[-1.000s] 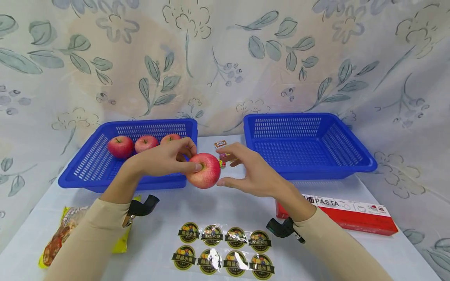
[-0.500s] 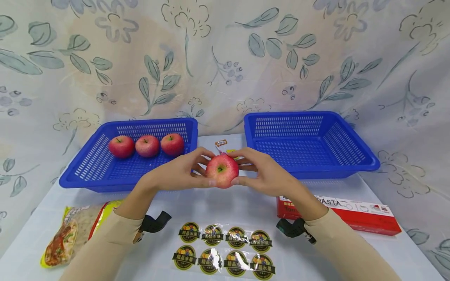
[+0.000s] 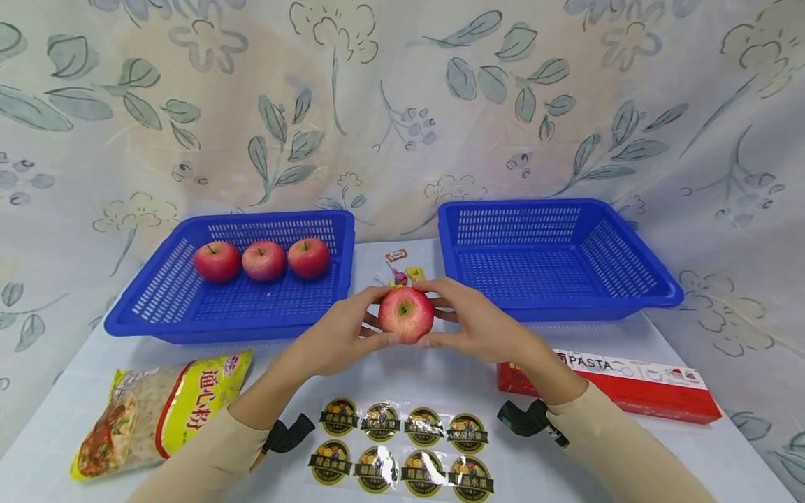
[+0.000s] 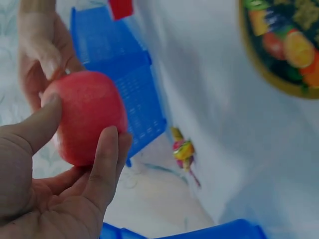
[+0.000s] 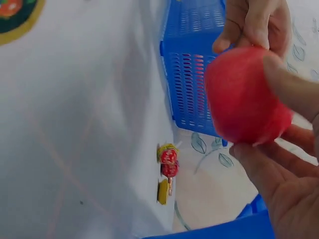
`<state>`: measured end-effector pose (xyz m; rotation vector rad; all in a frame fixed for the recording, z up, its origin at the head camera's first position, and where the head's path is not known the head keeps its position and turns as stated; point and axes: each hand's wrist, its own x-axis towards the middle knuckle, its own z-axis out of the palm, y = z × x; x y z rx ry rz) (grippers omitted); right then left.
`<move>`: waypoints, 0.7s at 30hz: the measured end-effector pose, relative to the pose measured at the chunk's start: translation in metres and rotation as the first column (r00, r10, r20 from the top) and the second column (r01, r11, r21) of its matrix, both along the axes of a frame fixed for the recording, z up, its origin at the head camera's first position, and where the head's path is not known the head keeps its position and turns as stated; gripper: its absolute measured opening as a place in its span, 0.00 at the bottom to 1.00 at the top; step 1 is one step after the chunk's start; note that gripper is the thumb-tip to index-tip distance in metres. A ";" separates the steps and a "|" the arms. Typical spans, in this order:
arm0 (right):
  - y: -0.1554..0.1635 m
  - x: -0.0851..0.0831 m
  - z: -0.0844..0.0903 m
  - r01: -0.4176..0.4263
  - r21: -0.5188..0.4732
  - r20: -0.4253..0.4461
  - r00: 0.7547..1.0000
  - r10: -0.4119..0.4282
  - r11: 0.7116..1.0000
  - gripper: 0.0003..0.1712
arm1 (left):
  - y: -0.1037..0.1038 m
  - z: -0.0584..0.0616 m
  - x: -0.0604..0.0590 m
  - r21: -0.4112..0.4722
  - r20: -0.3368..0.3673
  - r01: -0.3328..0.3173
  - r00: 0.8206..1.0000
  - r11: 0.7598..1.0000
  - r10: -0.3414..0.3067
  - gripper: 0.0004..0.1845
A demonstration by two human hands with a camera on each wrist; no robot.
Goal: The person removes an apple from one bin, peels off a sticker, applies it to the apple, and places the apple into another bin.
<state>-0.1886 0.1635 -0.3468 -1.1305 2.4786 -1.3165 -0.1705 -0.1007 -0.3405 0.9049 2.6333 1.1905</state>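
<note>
A smooth, round red apple is held above the middle of the table, stem end facing the person, cupped from both sides: the left hand curls its fingers and thumb round it from nine o'clock, the right hand grips it from three o'clock. Just behind it, at twelve o'clock, lie a few small wrapped candies on the white tablecloth, partly hidden by the fruit, so I can't quite tell how many. At ten o'clock sits a blue perforated plastic basket with three more apples in a row; at two o'clock its twin basket. At six o'clock lies a glossy sheet of round fruit stickers, at eight a crinkly yellow noodle packet, at four a flat red pasta box.
</note>
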 end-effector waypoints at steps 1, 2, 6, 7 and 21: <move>-0.001 0.001 -0.001 0.006 0.013 -0.016 1.000 -0.005 1.000 0.43 | 0.000 -0.002 0.001 0.000 -0.006 0.001 1.000 1.000 -0.001 0.38; -0.003 0.002 -0.003 0.007 0.023 -0.030 1.000 -0.006 1.000 0.42 | 0.000 -0.004 0.001 -0.007 -0.011 -0.001 1.000 1.000 0.001 0.38; -0.008 0.004 -0.009 0.006 0.079 -0.036 0.999 -0.004 0.997 0.42 | 0.000 -0.015 0.002 -0.049 -0.032 -0.017 0.999 0.999 0.016 0.36; -0.009 0.004 -0.011 0.003 0.090 -0.027 1.000 0.000 0.996 0.42 | 0.000 -0.017 0.002 -0.060 -0.035 -0.020 0.999 0.998 0.018 0.36; -0.016 -0.009 -0.034 -0.042 0.136 -0.063 0.997 0.051 0.990 0.39 | -0.002 -0.041 0.001 -0.140 -0.037 -0.061 0.998 0.988 0.057 0.40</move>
